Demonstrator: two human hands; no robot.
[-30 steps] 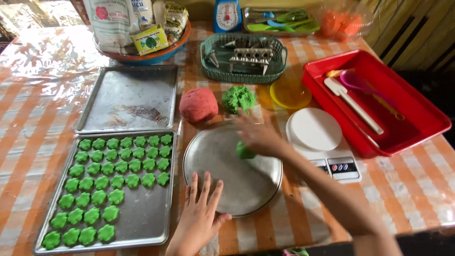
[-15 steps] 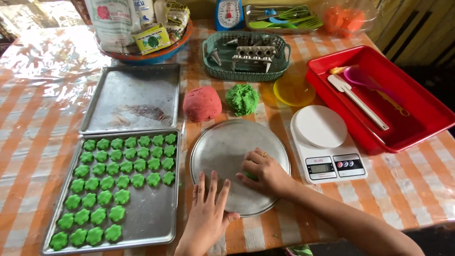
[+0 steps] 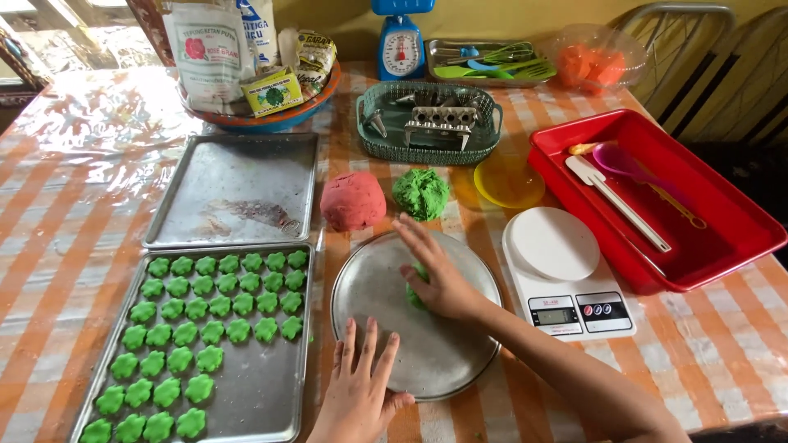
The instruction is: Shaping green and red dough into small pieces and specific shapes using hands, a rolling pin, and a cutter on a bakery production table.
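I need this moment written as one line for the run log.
right hand: pressing green dough piece on round metal plate | left hand: flat on plate edge | near: red dough ball

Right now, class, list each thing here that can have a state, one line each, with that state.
Lower metal baking tray: partly filled with green flower-shaped dough pieces.
Upper metal baking tray: holds no dough pieces.
Round metal plate: left hand on its rim.
Small green dough piece: pressed under right hand.

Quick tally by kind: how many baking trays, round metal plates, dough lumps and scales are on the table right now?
Baking trays: 2, one bare, one with green cookies
Round metal plate: 1
Dough lumps: 3, red, green, green piece under the right hand
Scales: 2, white, blue
Total: 8
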